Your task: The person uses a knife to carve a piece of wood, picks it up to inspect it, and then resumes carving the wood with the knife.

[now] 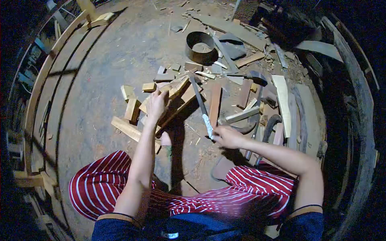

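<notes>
My left hand (157, 106) is closed at the near end of a pale wood piece (178, 88) among several stacked offcuts, its fingertips partly hidden. A long, narrow, dark-bladed tool (198, 94) slants beside that piece, its far tip by the wood. Its handle (207, 125) is wrapped in whitish-blue material. At the handle's lower end, my right hand (228, 137) has curled fingers touching it. Most of the wrap stays uncovered. A reddish-brown wood strip (215, 103) lies just right of the blade. Small wood blocks (132, 109) lie left of my left hand.
A round open metal ring or tin (200, 47) stands ahead. A dark-headed tool (257, 78), a curved dark handle (272, 125) and several boards (282, 102) lie at the right. A wooden frame (42, 82) runs along the left. My bent legs (257, 182) flank the work area.
</notes>
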A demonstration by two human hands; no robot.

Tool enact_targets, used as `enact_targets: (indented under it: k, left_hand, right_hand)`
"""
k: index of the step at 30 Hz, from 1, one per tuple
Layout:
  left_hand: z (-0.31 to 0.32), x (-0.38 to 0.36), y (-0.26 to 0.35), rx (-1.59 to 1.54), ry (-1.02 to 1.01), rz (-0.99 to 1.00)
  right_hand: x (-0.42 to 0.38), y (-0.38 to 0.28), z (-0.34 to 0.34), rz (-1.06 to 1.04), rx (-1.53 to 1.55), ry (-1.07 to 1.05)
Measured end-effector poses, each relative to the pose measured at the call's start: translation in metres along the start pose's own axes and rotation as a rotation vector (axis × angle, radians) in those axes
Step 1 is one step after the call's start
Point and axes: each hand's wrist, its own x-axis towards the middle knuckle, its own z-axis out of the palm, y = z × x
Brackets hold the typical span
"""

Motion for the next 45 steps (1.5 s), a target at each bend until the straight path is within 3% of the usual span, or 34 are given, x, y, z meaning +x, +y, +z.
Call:
enact_targets:
  k: [2, 3, 5, 6, 7, 10, 12, 13, 15, 16, 19, 24, 27, 29, 35, 45]
  left_hand:
    - [-0.002, 0.000, 0.005, -0.059, -0.008, -0.044]
    - [0.000, 0.000, 0.004, -0.054, -0.008, -0.052]
    - [0.003, 0.000, 0.000, -0.092, 0.008, -0.039]
    - [0.004, -0.001, 0.001, -0.111, 0.045, -0.048]
    - [0.008, 0.000, -0.001, -0.113, 0.103, -0.028]
    - [0.008, 0.000, 0.001, -0.116, 0.136, -0.016]
    - [0.004, 0.002, 0.001, -0.162, 0.096, -0.050]
    - [0.000, 0.003, 0.000, -0.162, 0.100, -0.053]
    - [-0.004, 0.005, -0.001, -0.160, 0.067, -0.043]
    - [-0.002, 0.007, -0.004, -0.162, 0.068, -0.050]
    - [0.003, 0.013, -0.013, -0.049, 0.111, 0.028]
    - [-0.002, 0.014, -0.006, -0.063, 0.076, -0.020]
    - [0.003, 0.018, -0.005, -0.158, 0.097, -0.069]
    - [0.004, 0.019, -0.002, -0.065, 0.180, -0.149]
    - [0.016, 0.028, 0.004, 0.115, 0.253, -0.138]
    - [0.025, 0.048, 0.003, 0.100, 0.094, -0.380]
  right_hand:
    - [0.037, 0.026, 0.027, 0.175, -0.021, 0.187]
    - [0.047, 0.026, 0.036, 0.168, -0.018, 0.181]
    - [0.065, 0.020, 0.057, 0.405, -0.087, 0.358]
    - [0.065, 0.015, 0.079, 0.471, 0.028, 0.444]
    - [0.064, 0.011, 0.093, 0.447, -0.051, 0.514]
    - [0.072, 0.007, 0.104, 0.550, -0.057, 0.538]
    - [0.075, 0.005, 0.101, 0.673, 0.183, 0.555]
    - [0.076, 0.007, 0.099, 0.669, 0.181, 0.554]
    - [0.074, 0.012, 0.092, 0.423, 0.327, 0.693]
    - [0.082, 0.008, 0.094, 0.354, 0.292, 0.883]
    - [0.092, -0.023, 0.062, 0.362, 0.421, 0.706]
    - [0.113, -0.058, 0.050, 0.159, 0.290, 0.764]
    - [0.113, -0.067, 0.040, 0.223, 0.211, 0.657]
    - [0.113, -0.069, 0.040, 0.221, 0.120, 0.629]
    - [0.121, -0.073, 0.050, 0.229, -0.022, 0.599]
    - [0.117, -0.080, 0.046, 0.256, -0.008, 0.543]
